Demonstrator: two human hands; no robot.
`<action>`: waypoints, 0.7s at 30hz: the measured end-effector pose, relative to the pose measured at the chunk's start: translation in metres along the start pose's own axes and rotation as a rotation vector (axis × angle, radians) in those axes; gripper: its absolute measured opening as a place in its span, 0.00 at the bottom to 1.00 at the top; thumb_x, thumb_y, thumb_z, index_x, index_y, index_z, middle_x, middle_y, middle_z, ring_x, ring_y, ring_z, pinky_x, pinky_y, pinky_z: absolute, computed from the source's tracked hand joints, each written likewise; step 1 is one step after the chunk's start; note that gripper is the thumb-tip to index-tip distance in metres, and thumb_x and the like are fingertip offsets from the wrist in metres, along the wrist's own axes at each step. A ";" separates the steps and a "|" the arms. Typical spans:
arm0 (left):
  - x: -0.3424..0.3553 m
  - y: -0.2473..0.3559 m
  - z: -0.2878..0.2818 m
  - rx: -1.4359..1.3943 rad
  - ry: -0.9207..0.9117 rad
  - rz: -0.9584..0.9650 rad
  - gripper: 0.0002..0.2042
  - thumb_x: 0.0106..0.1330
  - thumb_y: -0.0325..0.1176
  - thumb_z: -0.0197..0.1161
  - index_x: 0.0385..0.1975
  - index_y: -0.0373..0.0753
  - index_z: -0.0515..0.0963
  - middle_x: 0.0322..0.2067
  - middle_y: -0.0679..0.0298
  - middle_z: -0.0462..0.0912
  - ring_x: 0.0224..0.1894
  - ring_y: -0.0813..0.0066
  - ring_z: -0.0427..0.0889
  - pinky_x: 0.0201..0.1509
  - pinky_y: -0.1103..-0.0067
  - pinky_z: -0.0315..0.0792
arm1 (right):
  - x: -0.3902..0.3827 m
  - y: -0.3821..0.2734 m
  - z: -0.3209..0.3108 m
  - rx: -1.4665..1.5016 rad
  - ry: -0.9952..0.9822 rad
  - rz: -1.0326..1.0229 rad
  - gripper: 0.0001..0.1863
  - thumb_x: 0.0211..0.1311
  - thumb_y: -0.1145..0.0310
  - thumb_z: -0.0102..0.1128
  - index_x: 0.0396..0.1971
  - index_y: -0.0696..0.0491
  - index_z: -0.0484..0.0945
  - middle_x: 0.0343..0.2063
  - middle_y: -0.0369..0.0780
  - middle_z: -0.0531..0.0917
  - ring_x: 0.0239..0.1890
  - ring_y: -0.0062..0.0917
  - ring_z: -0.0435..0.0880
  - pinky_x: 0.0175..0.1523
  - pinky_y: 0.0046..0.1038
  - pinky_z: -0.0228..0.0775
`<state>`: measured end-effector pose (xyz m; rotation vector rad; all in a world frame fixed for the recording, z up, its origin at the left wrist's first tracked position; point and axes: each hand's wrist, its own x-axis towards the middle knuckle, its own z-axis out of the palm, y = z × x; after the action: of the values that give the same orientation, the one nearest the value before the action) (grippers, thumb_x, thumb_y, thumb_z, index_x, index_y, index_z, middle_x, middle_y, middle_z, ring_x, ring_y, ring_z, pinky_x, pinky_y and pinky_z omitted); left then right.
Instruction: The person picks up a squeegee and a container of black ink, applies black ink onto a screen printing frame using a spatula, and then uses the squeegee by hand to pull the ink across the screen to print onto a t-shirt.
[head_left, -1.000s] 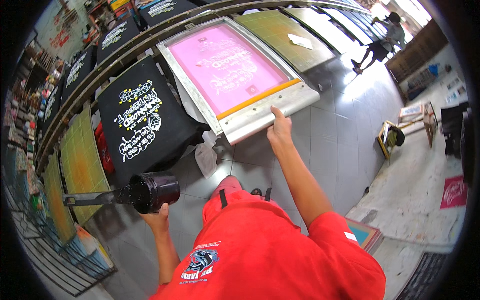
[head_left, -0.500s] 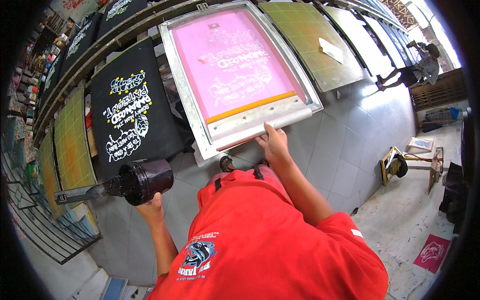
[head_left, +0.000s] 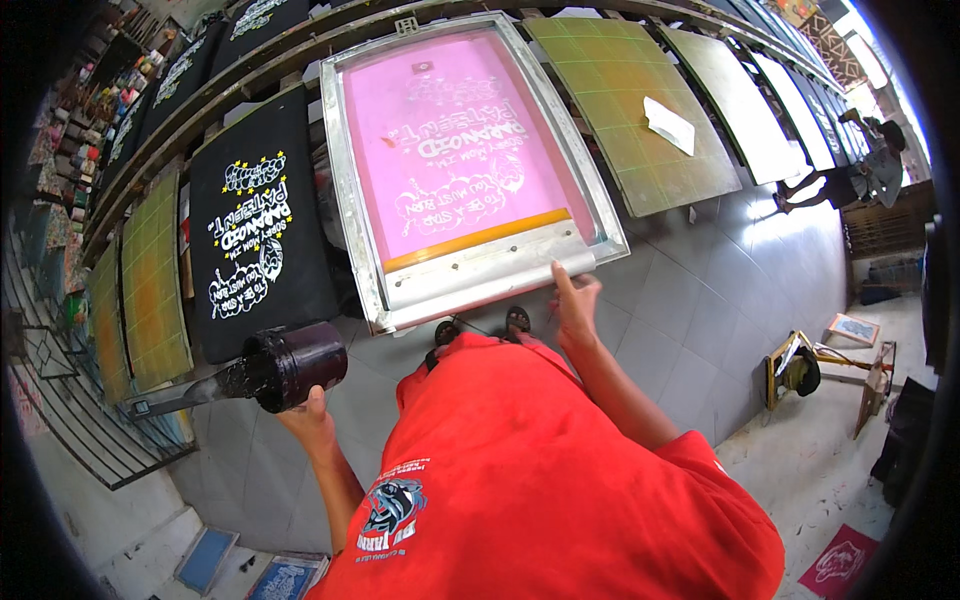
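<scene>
Two bare hands work over a long printing table that curves across the upper part of the frame. At centre, the right hand (head_left: 576, 300) rests on the near right corner of a large aluminium-framed printing screen with pink mesh (head_left: 452, 150), fingers curled over the frame's lower edge and pinching it. The screen lies flat on the table in the upper centre, and a metal-backed squeegee with an orange blade (head_left: 480, 262) lies across its near end, just beside the right hand. In the lower left, the left hand (head_left: 305, 415) is closed from below around a round black ink pot (head_left: 295, 365), which sits tilted on its side with a dark flat spatula (head_left: 185, 395) sticking out of it toward the left edge. Left of the screen a black T-shirt with a white and yellow print (head_left: 258, 240) lies on its pallet. To the right of the screen is a bare yellow-green pallet board (head_left: 620, 100) with a white paper scrap (head_left: 670, 125) on it. More yellow-green boards and dark shirts run along the table toward both edges of the frame. The person's red shirt (head_left: 540, 480) fills the lower centre, above a grey tiled floor (head_left: 720, 290). In the upper right another person (head_left: 870, 170) stands well apart.
</scene>
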<state>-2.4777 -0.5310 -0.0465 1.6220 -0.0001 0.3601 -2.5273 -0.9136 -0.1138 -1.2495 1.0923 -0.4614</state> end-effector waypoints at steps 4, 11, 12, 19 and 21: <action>-0.013 -0.002 0.003 0.018 0.042 -0.031 0.41 0.49 0.41 0.74 0.61 0.32 0.60 0.54 0.57 0.71 0.54 0.68 0.75 0.58 0.72 0.71 | 0.000 -0.044 -0.030 -0.840 -0.123 -1.069 0.44 0.42 0.60 0.76 0.60 0.58 0.64 0.53 0.50 0.69 0.58 0.42 0.67 0.62 0.42 0.58; -0.010 0.006 0.019 0.037 0.006 -0.007 0.42 0.44 0.36 0.75 0.61 0.33 0.61 0.54 0.58 0.70 0.54 0.68 0.75 0.59 0.71 0.72 | 0.032 -0.062 0.002 -1.233 -0.878 -1.307 0.33 0.46 0.67 0.70 0.56 0.50 0.71 0.57 0.41 0.73 0.61 0.35 0.69 0.61 0.37 0.64; -0.012 0.005 0.021 0.047 0.024 -0.011 0.42 0.44 0.36 0.75 0.61 0.33 0.61 0.54 0.58 0.70 0.54 0.68 0.75 0.59 0.71 0.72 | 0.035 -0.062 -0.002 -1.237 -0.897 -1.320 0.32 0.46 0.67 0.69 0.56 0.51 0.70 0.57 0.41 0.73 0.60 0.35 0.70 0.60 0.37 0.65; -0.032 0.000 0.030 0.025 0.110 -0.004 0.42 0.45 0.35 0.74 0.61 0.33 0.60 0.54 0.57 0.70 0.55 0.68 0.74 0.59 0.71 0.72 | 0.043 -0.065 -0.011 -1.231 -0.918 -1.365 0.30 0.48 0.66 0.68 0.55 0.51 0.70 0.57 0.41 0.73 0.58 0.34 0.73 0.58 0.37 0.67; -0.036 0.003 0.033 0.018 0.115 -0.030 0.41 0.45 0.34 0.74 0.61 0.33 0.60 0.54 0.57 0.70 0.55 0.68 0.74 0.59 0.71 0.71 | 0.045 -0.069 -0.013 -1.222 -0.953 -1.365 0.30 0.48 0.66 0.68 0.54 0.51 0.71 0.57 0.41 0.73 0.58 0.35 0.73 0.58 0.37 0.67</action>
<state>-2.5043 -0.5712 -0.0535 1.6156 0.1150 0.4305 -2.4997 -0.9774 -0.0681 -2.8096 -0.6404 -0.0331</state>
